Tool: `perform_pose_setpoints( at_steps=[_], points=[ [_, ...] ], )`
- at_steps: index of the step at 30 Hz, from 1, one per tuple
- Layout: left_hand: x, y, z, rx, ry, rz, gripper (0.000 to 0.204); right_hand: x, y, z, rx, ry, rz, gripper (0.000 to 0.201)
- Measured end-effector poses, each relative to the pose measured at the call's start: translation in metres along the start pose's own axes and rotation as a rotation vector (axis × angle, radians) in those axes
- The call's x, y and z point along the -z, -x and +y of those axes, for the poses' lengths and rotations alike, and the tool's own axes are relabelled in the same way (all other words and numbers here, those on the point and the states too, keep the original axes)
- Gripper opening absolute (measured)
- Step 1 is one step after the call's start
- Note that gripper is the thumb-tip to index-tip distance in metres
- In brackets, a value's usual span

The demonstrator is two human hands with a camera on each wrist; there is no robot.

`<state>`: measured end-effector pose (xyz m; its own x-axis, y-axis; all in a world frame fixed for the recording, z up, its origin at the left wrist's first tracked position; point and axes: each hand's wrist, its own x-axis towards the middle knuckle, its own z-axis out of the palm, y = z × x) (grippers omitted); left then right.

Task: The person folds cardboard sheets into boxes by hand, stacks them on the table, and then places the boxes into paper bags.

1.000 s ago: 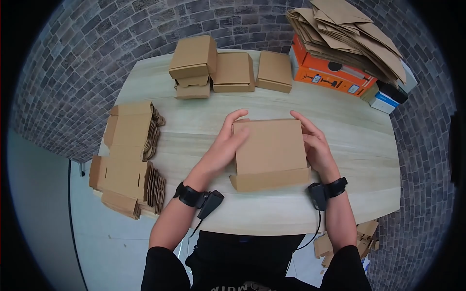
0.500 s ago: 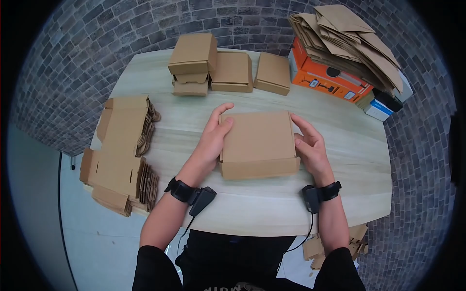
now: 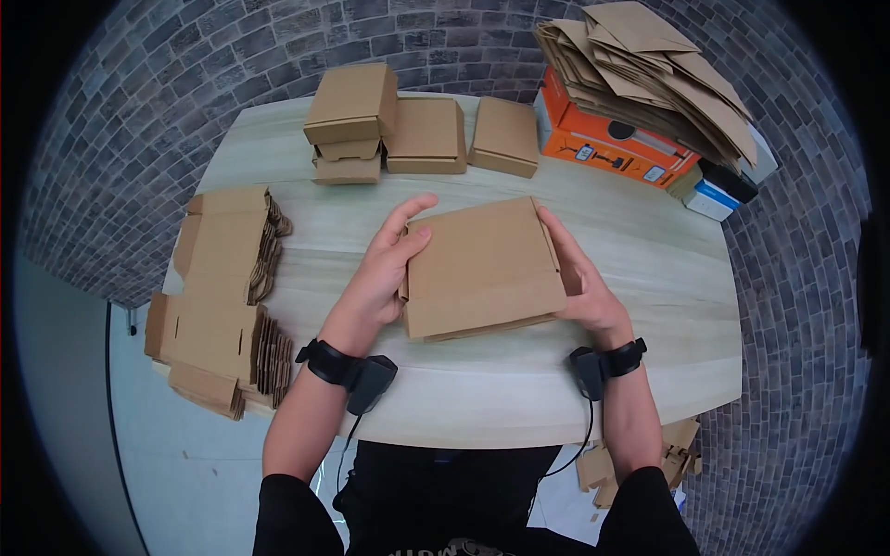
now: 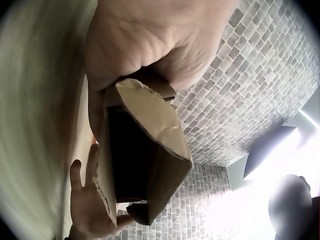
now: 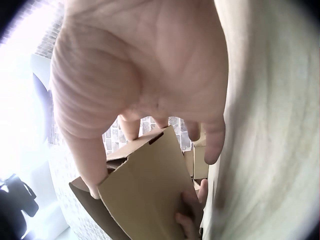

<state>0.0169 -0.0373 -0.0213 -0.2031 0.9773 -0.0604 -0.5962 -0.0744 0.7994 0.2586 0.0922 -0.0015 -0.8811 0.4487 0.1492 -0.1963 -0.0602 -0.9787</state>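
In the head view a brown cardboard box (image 3: 482,259) is held above the near middle of the table, its right side angled away. My left hand (image 3: 382,271) grips its left side, thumb over the top edge. The right hand (image 3: 591,289) is at the right side, fingers extended along it and thumb at the front corner. The left wrist view shows the box's front (image 4: 170,185) gaping, with a dark hollow inside. In the right wrist view, the right thumb touches the lid's edge beside the side panel (image 5: 145,185), and the fingers are spread.
Flat cardboard blanks (image 3: 218,241) are stacked along the table's left side. At the back stand folded boxes (image 3: 348,97), some stacked. An orange box (image 3: 603,148) under brown paper bags (image 3: 649,74) occupies the back right. More cardboard pieces (image 3: 593,473) lie on the floor.
The box has turned counterclockwise, its right side rising in the view. Its front flap, flared outward before, now hangs closer to the front. My right thumb has shifted to the front corner.
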Motion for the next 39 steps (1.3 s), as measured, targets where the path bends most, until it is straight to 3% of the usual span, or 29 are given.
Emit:
perform_pose_setpoints(
  at_steps=[5,7,8,10,13,15,16,17,18,19,21,24,29,31,32,34,37,39],
  points=[
    [0.005,-0.004,0.002,0.064,0.037,0.053,0.021,0.001,0.0,0.0,0.002,-0.221,0.033,0.113],
    [0.008,-0.005,0.0,0.098,0.046,0.032,0.017,-0.002,0.002,-0.002,0.017,0.052,-0.016,0.102],
    [0.008,-0.005,-0.001,0.116,0.004,0.046,0.016,-0.001,0.001,0.003,0.014,0.054,-0.016,0.102],
    [0.007,-0.005,-0.003,0.133,-0.036,0.06,0.015,0.002,-0.003,0.019,0.104,0.364,0.104,0.084],
    [-0.004,-0.001,-0.006,0.124,-0.122,0.033,0.019,0.008,-0.005,0.024,0.115,0.251,0.189,0.069],
    [-0.009,0.003,-0.006,0.044,-0.194,-0.126,0.034,0.009,-0.004,0.025,0.065,0.228,0.238,0.063],
    [-0.01,0.005,-0.008,0.044,-0.19,-0.123,0.034,0.01,-0.003,0.025,0.017,0.204,0.285,0.057],
    [-0.01,0.006,-0.009,0.01,-0.156,-0.18,0.05,0.009,-0.003,0.027,0.014,0.204,0.282,0.057],
    [-0.01,0.006,-0.01,-0.026,-0.124,-0.239,0.067,0.009,-0.002,0.029,0.036,0.066,0.29,0.054],
    [-0.009,0.005,-0.01,-0.027,-0.123,-0.239,0.067,0.008,-0.002,0.03,0.058,-0.072,0.297,0.053],
    [-0.006,0.004,-0.009,-0.39,-0.756,-0.267,0.094,0.008,-0.002,0.026,-0.021,-0.022,0.322,0.054],
    [-0.021,0.012,-0.005,-0.475,-0.986,-0.263,0.103,0.007,0.0,0.026,-0.119,0.042,0.351,0.059],
    [-0.023,0.01,-0.01,-0.438,-0.882,-0.115,0.096,-0.009,0.0,0.022,-0.122,0.245,0.367,0.065],
    [-0.025,0.011,-0.008,-0.39,-0.828,-0.101,0.092,-0.013,-0.001,0.025,0.039,0.525,0.428,0.065],
    [-0.026,0.011,-0.009,-0.369,-0.805,-0.104,0.088,-0.016,-0.004,0.026,0.038,0.526,0.426,0.065],
    [-0.027,0.011,-0.012,-0.35,-0.781,-0.102,0.085,-0.023,-0.009,0.027,0.196,0.245,0.478,0.066],
    [-0.028,0.012,-0.015,-0.304,-0.77,-0.111,0.081,-0.022,-0.01,0.029,0.297,0.291,0.511,0.07],
    [-0.028,0.011,-0.016,-0.359,-0.827,-0.08,0.08,-0.02,-0.01,0.031,0.29,0.287,0.499,0.071]
  ],
)
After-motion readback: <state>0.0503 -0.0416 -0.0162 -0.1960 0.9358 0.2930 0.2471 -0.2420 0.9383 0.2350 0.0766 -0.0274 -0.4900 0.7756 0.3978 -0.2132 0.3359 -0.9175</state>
